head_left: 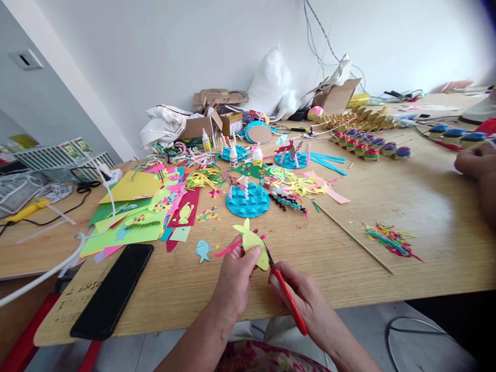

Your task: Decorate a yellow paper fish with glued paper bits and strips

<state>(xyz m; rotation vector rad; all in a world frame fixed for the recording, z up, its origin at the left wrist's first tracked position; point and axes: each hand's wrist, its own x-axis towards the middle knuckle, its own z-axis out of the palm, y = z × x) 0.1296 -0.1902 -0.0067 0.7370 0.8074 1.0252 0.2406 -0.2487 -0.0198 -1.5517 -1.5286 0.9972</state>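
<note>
My left hand (237,274) pinches a yellow-green paper fish (252,242) between thumb and fingers, above the table's front edge. A strip of pink-red paper (226,251) pokes out from behind the fish on its left side. My right hand (296,289) is wrapped round red-handled scissors (289,299). Their dark blades point up and away, right at the fish's right edge; how far apart the blades are is hard to make out. On the table left of my left hand lies a small blue paper fish (202,250).
Beyond my hands stands a blue scalloped disc (248,202) with pipe-cleaner posts. A black phone (113,289) lies front left, below coloured paper sheets (135,235). A wooden stick (354,237) and paper shreds (391,240) are at right. Another person's hand (478,165) rests at the far right.
</note>
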